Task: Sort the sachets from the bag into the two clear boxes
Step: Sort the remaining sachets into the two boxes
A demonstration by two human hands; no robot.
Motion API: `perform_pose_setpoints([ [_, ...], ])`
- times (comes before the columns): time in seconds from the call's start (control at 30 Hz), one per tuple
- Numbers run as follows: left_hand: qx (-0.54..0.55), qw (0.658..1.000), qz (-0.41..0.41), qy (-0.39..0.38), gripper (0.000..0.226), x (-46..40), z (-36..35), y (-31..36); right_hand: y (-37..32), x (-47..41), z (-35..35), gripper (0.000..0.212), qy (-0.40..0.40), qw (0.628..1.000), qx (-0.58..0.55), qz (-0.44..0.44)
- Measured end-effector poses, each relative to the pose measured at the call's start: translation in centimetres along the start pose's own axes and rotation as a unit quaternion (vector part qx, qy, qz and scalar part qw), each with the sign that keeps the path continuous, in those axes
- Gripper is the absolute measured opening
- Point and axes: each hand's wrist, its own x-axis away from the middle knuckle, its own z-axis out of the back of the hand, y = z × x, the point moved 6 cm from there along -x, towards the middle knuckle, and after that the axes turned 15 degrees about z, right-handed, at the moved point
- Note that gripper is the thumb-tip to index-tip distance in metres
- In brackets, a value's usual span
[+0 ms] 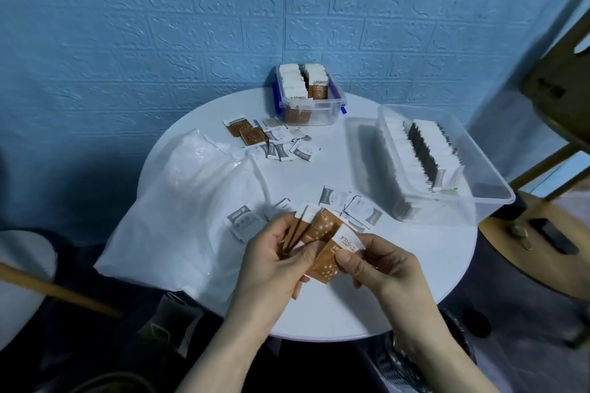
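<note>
Head view: I'm fanning brown sachets (319,233) in my left hand (274,262) while my right hand (376,262) is pinching one, gathering matches near the tabletop's (415,265) front edge for the small clear box (311,112) at the far edge.

Brown sachets (322,234) in both hands, prob.

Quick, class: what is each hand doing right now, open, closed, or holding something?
Left hand: closed, its grip on a fanned stack of brown sachets.
Right hand: closed, pinching one brown sachet at its white end.
</note>
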Motion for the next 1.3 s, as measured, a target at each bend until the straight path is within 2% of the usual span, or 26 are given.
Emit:
perform_pose_setpoints([
  [0.1, 0.010, 1.000, -0.010, 0.003, 0.019, 0.1, -0.1, 0.2, 0.2, -0.1, -0.1, 0.012, 0.026, 0.998, -0.051, -0.010],
  [0.17, 0.002, 1.000, -0.010, 0.006, 0.011, 0.1, 0.1, 0.3, 0.0, -0.2, -0.2, 0.011, 0.036, 0.996, -0.077, -0.013],
  [0.27, 0.021, 0.999, 0.025, 0.009, 0.026, -0.4, 1.0, 0.1, -0.1, -0.3, -0.3, 0.016, 0.021, 0.995, -0.094, -0.010],
  [0.43, 0.085, 0.996, 0.032, 0.020, 0.020, -0.5, 1.7, 0.4, 0.0, -1.5, 0.6, 0.052, -0.004, 0.995, -0.101, -0.009],
  [0.5, 0.060, 0.997, 0.016, 0.045, 0.014, -0.8, 2.2, 0.5, -0.9, -2.4, 1.2, 0.038, -0.022, 0.996, -0.079, 0.024],
  [0.53, 0.037, 0.998, 0.012, 0.053, 0.012, -0.9, 2.4, 0.6, -1.8, -3.1, 1.4, 0.024, -0.048, 0.997, -0.012, 0.060],
  [0.57, 0.014, 0.998, 0.016, 0.052, 0.012, -1.1, 2.5, 0.7, -2.9, -3.8, 1.4, 0.009, -0.085, 0.986, 0.093, 0.112],
  [0.6, -0.005, 0.999, 0.025, 0.041, 0.013, -1.4, 2.5, 0.7, -4.1, -4.4, 1.1, 0.002, -0.136, 0.955, 0.201, 0.169],
  [0.67, -0.025, 0.998, 0.054, -0.005, 0.013, -1.6, 2.1, 0.7, -5.5, -5.3, -0.2, 0.017, -0.240, 0.860, 0.368, 0.260],
  [0.73, -0.042, 0.995, 0.076, -0.058, 0.020, -1.7, 1.5, 0.7, -6.1, -5.7, -1.6, 0.024, -0.307, 0.780, 0.452, 0.305],
  [0.77, -0.052, 0.992, 0.081, -0.081, 0.025, -1.6, 1.2, 0.6, -6.2, -5.8, -2.2, 0.025, -0.321, 0.758, 0.472, 0.316],
  [0.8, -0.062, 0.990, 0.083, -0.097, 0.027, -1.5, 1.0, 0.6, -6.3, -5.9, -2.6, 0.026, -0.327, 0.757, 0.473, 0.311],
  [0.87, -0.073, 0.988, 0.084, -0.107, 0.024, -1.3, 0.9, 0.5, -5.9, -6.1, -2.9, 0.028, -0.315, 0.797, 0.436, 0.274],
  [0.93, -0.065, 0.990, 0.084, -0.095, 0.022, -1.2, 1.2, 0.3, -5.5, -6.3, -2.2, 0.023, -0.265, 0.861, 0.371, 0.225],
  [1.0, -0.041, 0.994, 0.076, -0.062, 0.017, -1.2, 1.7, 0.3, -5.4, -6.5, -0.6, 0.011, -0.159, 0.925, 0.286, 0.194],
  [1.07, 0.004, 0.998, 0.053, -0.018, 0.006, -1.1, 2.4, 0.4, -4.9, -6.2, 1.4, 0.011, -0.025, 0.975, 0.168, 0.145],
  [1.13, 0.043, 0.999, 0.025, 0.017, 0.003, -1.0, 2.7, 0.6, -3.4, -5.1, 1.9, 0.010, 0.034, 0.995, 0.063, 0.068],
  [1.23, 0.059, 0.998, 0.008, 0.017, 0.015, -0.9, 2.0, 0.7, -0.7, -2.9, 0.5, 0.019, 0.021, 0.998, -0.041, -0.046],
  [1.3, 0.052, 0.999, 0.007, -0.001, 0.026, -0.9, 1.3, 0.5, 0.2, -2.0, -0.5, 0.019, 0.027, 0.991, -0.094, -0.089],
])
